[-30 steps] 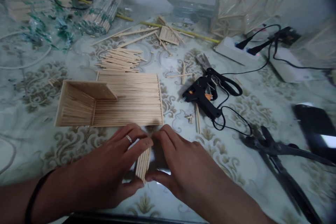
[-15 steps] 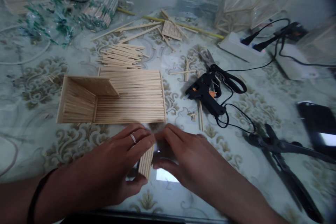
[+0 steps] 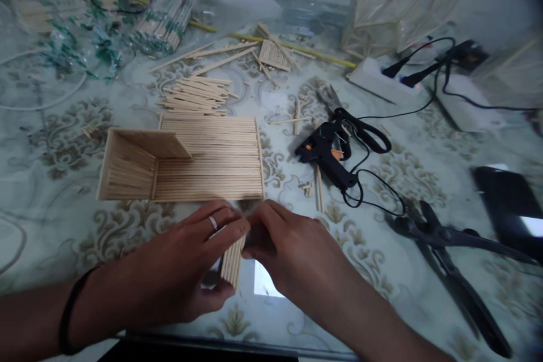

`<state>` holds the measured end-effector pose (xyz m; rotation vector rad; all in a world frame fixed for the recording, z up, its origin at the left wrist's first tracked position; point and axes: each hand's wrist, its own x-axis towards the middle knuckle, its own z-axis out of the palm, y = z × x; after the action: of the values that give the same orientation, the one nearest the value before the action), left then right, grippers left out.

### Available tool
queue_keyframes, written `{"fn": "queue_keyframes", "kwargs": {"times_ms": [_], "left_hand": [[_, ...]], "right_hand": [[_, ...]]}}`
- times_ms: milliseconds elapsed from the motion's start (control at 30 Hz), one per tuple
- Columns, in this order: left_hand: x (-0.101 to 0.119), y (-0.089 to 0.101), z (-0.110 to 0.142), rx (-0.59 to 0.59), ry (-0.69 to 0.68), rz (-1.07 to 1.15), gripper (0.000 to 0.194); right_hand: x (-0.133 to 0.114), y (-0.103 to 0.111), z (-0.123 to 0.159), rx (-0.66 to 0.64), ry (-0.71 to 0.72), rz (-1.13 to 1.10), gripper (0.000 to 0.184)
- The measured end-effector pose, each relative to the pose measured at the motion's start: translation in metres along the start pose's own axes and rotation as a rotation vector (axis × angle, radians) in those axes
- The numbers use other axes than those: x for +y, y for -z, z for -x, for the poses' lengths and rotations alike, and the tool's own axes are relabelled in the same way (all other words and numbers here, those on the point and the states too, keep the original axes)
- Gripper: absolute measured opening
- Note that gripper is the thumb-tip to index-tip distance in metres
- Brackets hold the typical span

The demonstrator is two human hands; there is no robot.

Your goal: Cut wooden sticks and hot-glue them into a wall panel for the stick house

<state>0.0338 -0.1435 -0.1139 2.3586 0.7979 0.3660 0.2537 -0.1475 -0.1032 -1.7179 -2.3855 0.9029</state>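
Note:
My left hand, with a ring on one finger, is closed on a small panel of wooden sticks laid side by side. The panel stands tilted near the table's front edge. My right hand is bent in at the panel's right side, its thumb and fingers drawn together; whether anything lies between them is hidden. Just beyond both hands rests a larger stick base. A stick-walled corner rises at the base's left end.
Loose sticks lie behind the base. To the right are a black glue gun, scissors, large cutters and a phone. A power strip and wrapped stick bundles sit farther back.
My right hand's thumb has come in closer to the panel and its fingers have drawn together. My left hand keeps its hold. The whole view has shifted slightly.

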Motion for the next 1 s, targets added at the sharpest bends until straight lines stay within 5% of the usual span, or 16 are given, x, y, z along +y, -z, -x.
{"fn": "queue_keyframes", "kwargs": {"times_ms": [300, 600, 833, 1000], "left_hand": [[-0.006, 0.004, 0.012, -0.073, 0.051, 0.057, 0.095], [-0.017, 0.01, 0.006, -0.08, 0.049, 0.049, 0.122], [-0.007, 0.012, 0.0, -0.06, -0.032, -0.052, 0.079], [-0.006, 0.006, -0.001, 0.016, -0.039, -0.07, 0.068]], "right_hand": [[0.018, 0.016, -0.003, 0.03, -0.012, -0.126, 0.015], [0.03, 0.015, -0.01, 0.248, 0.158, -0.278, 0.023], [0.04, 0.013, -0.013, 0.054, 0.292, -0.326, 0.024], [0.041, 0.01, -0.011, 0.027, 0.297, -0.299, 0.023]]}}
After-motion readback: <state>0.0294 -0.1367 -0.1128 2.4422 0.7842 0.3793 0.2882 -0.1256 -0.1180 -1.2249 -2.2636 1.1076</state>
